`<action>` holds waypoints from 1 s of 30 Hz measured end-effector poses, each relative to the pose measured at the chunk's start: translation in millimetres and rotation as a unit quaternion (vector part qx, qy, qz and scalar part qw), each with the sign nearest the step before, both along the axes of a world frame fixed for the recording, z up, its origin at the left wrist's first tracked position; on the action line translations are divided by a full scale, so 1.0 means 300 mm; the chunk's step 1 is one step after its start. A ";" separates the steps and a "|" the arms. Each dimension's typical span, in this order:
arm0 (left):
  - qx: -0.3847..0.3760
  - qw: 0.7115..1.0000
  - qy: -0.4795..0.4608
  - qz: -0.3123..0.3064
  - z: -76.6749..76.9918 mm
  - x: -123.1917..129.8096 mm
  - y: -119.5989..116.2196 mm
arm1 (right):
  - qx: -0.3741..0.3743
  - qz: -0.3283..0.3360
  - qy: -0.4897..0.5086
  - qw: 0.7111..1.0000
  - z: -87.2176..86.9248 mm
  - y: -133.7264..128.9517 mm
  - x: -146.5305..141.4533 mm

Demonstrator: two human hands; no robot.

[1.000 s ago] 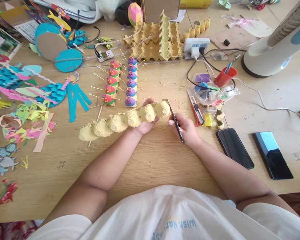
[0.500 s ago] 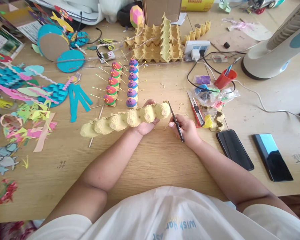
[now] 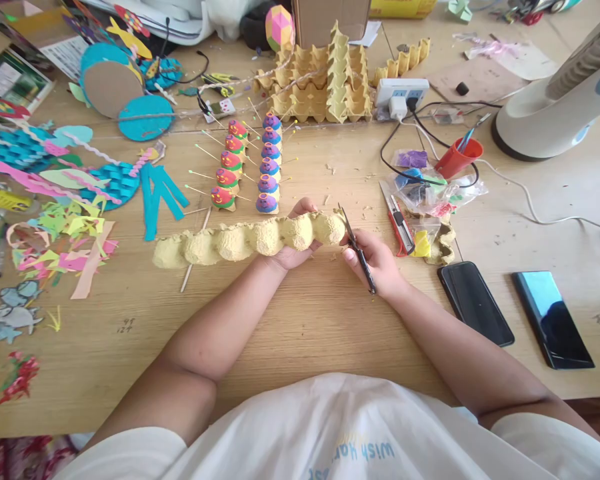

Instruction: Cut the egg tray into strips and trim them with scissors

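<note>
My left hand (image 3: 296, 255) grips a pale yellow strip of egg carton (image 3: 234, 245) from below and behind, near its right end. The strip has a row of several rounded cups and lies almost level above the table. My right hand (image 3: 380, 261) is closed on a pair of dark scissors (image 3: 362, 259), whose blades point up and meet the strip's right end. Beyond the strip stand two painted egg-carton caterpillars, one red and green (image 3: 229, 159), one purple and blue (image 3: 269, 163), with pins sticking out.
Uncut egg trays (image 3: 320, 83) lie at the back. A red box cutter (image 3: 398, 220), two phones (image 3: 476, 301), a red cup (image 3: 459, 157) and a power strip (image 3: 401, 90) with cables are on the right. Paper scraps (image 3: 65, 233) and blue paper crafts (image 3: 113, 187) cover the left side.
The strip's left end has dipped slightly upward and left, and its right end with the scissors sits a little lower. The whole view has shifted slightly.
</note>
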State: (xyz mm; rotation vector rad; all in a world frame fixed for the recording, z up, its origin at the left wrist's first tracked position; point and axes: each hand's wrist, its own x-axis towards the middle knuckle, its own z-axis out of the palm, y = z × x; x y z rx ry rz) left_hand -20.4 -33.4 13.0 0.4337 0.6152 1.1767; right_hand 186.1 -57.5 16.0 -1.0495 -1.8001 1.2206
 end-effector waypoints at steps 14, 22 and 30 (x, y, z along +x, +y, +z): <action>-0.034 0.999 0.013 0.005 0.034 -0.005 0.006 | -0.004 -0.016 -0.053 0.998 0.008 0.007 0.006; -0.040 0.999 0.007 0.010 0.033 -0.008 0.001 | -0.036 0.002 -0.038 0.999 0.011 0.006 -0.001; -0.052 0.998 -0.009 0.023 0.029 -0.005 0.003 | -0.059 -0.005 -0.022 0.998 0.010 0.003 -0.005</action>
